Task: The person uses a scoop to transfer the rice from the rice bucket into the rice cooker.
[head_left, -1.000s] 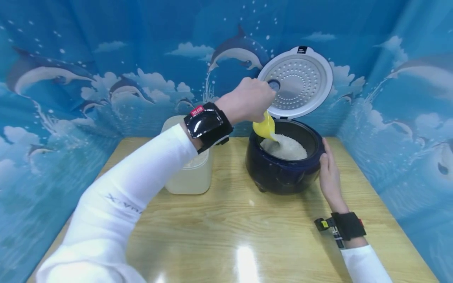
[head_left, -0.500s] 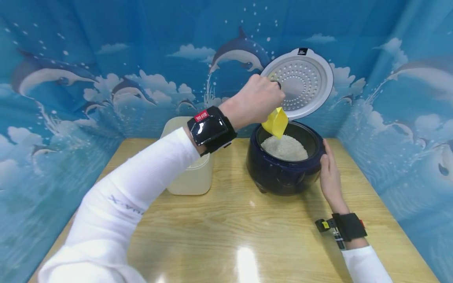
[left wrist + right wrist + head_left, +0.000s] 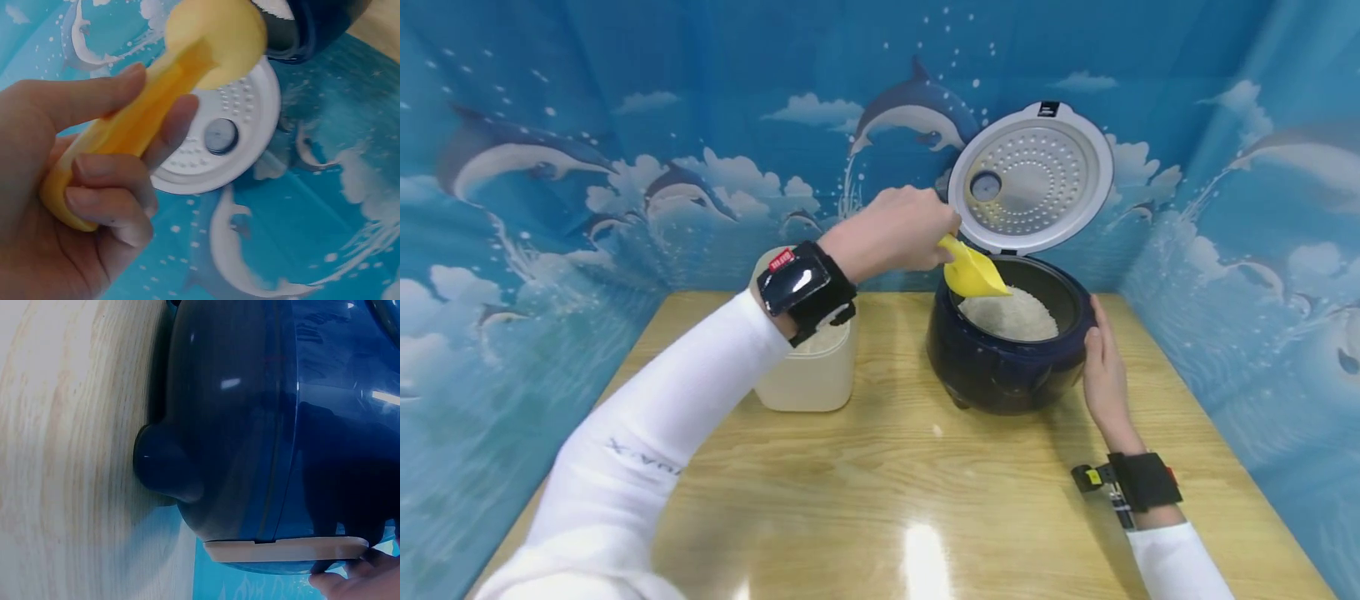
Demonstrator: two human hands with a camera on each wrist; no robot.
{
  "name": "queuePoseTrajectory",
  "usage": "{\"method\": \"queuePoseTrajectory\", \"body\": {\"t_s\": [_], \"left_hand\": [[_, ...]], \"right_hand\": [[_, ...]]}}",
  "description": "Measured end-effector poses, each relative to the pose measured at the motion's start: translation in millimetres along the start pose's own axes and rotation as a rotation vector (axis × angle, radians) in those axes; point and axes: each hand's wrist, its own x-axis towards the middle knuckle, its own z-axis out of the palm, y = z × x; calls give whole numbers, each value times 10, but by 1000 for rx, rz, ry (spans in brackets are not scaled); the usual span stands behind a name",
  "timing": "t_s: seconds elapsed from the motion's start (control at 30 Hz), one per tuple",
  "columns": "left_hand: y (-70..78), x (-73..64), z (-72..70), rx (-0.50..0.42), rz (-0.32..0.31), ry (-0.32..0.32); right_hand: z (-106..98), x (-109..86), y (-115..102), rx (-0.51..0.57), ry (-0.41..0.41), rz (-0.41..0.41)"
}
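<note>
My left hand (image 3: 910, 227) grips a yellow scoop (image 3: 973, 272) by its handle, above the left part of a dark blue rice cooker (image 3: 1000, 375). In the left wrist view, the fingers wrap the handle, and the bowl of the scoop (image 3: 219, 40) points away from the palm. White rice (image 3: 1011, 315) lies heaped inside the cooker. The cooker's lid (image 3: 1037, 179) stands raised at the back. My right hand (image 3: 1105, 375) rests against the cooker's right side with its fingers extended. In the right wrist view, its fingertips touch beside a pale side strip (image 3: 287, 550).
A cream container (image 3: 808, 385) with rice inside stands to the left of the cooker, partly hidden beneath my left forearm. Both stand on a wooden table (image 3: 865, 483). A blue dolphin-print curtain (image 3: 700, 108) encloses the back and sides.
The scoop was tipped downward over the rice; it now lies nearer level. My left hand first shifted right, then back left and lower. The right hand stays on the cooker.
</note>
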Motion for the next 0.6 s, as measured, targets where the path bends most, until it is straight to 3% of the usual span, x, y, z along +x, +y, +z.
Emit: {"method": "queuePoseTrajectory", "body": {"t_s": [0.33, 0.5, 0.6], "left_hand": [[-247, -498, 401, -147, -35, 241], [-280, -817, 591, -331, -104, 318], [-249, -994, 702, -428, -178, 378]], "right_hand": [[32, -12, 4, 18, 0, 12], [30, -14, -9, 21, 3, 25], [25, -12, -16, 22, 11, 15]]}}
